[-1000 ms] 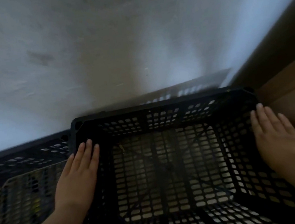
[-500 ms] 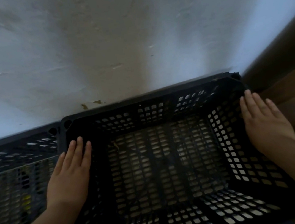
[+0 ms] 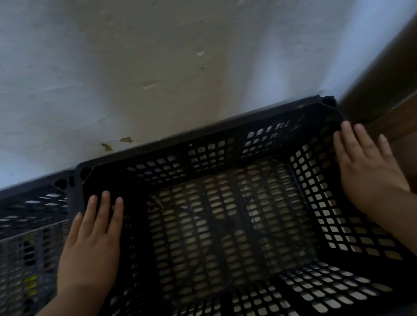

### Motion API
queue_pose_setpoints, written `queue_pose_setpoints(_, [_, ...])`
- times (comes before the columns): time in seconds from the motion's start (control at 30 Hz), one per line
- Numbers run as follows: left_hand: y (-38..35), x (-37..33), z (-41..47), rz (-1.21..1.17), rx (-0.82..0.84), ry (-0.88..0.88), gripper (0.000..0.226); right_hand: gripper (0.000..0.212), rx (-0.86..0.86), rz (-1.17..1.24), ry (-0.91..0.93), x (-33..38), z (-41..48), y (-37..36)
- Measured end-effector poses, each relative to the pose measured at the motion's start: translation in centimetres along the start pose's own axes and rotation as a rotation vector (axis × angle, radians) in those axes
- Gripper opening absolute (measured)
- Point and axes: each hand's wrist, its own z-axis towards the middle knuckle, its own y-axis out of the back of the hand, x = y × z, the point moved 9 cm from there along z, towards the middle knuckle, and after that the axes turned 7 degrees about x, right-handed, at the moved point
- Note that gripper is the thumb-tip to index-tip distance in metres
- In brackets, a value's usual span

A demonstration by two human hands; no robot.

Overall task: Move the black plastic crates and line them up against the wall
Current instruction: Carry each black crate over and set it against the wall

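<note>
Okay, my left hand [image 3: 91, 240] lies flat with straight fingers on the left rim of the crate [image 3: 200, 139], and my right hand [image 3: 366, 167] lies flat on the right rim; neither is clenched or grasping. The crate's far rim sits against the wall [image 3: 137, 61], its far-left corner touching a second crate [image 3: 14, 234].

Single head view: looks steeply down, close over black crate [image 3: 227, 234], facing the wall [image 3: 163, 58].
</note>
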Motion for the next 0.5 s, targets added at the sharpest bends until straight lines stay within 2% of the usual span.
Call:
queue_pose_setpoints(0.17, [2.3, -0.5, -0.9, 0.042, 0.063, 0.095, 0.087, 0.083, 0.039, 0.198, -0.04, 0.4, -1.3, 1.6])
queue_pose_setpoints(0.23, [4.3, -1.8, -1.5, 0.02, 0.011, 0.065, 0.083, 0.086, 0.019, 0.25, -0.026, 1.0, -2.8, 2.8])
queue_pose_setpoints(0.3, [6.2, -3.0, -2.4, 0.001, 0.032, 0.032, 0.081, 0.086, 0.014, 0.29, 0.007, 1.6, -4.8, 3.9])
queue_pose_setpoints(0.5, [12.6, -5.6, -5.6, -0.023, -0.056, -0.039, 0.088, 0.084, -0.022, 0.442, 0.053, 2.5, -12.4, 7.2])
